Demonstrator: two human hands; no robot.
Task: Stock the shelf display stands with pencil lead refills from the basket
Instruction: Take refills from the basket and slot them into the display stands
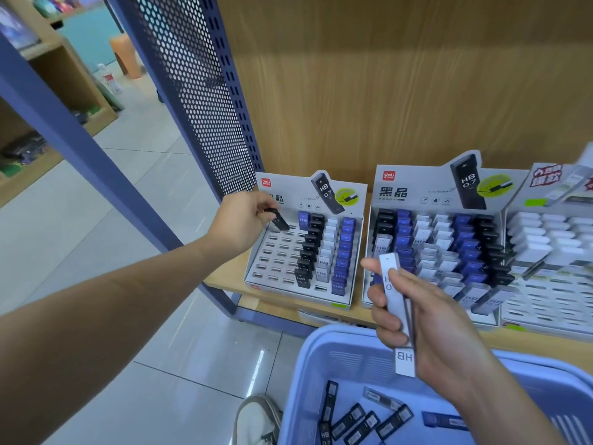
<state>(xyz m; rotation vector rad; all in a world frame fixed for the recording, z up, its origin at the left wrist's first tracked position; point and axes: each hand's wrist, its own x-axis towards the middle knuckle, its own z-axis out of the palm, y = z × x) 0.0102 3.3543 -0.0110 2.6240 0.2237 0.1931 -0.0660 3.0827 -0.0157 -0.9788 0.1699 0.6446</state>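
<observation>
My left hand [241,220] pinches a black lead refill case [278,218] over the empty back-left slots of the left display stand [282,268]. That stand holds columns of black, white and blue cases on its right half. My right hand [414,319] grips white refill cases [395,303] upright, above the blue basket [308,374]. Several black cases and one blue case [359,422] lie loose in the basket. The middle display stand [449,200] is almost full of black, blue and white cases.
A third stand [545,303] with white cases sits at the right on the wooden shelf [224,277]. A blue perforated metal panel [199,101] rises left of the stands. A shoe [256,419] shows on the tiled floor beside the basket.
</observation>
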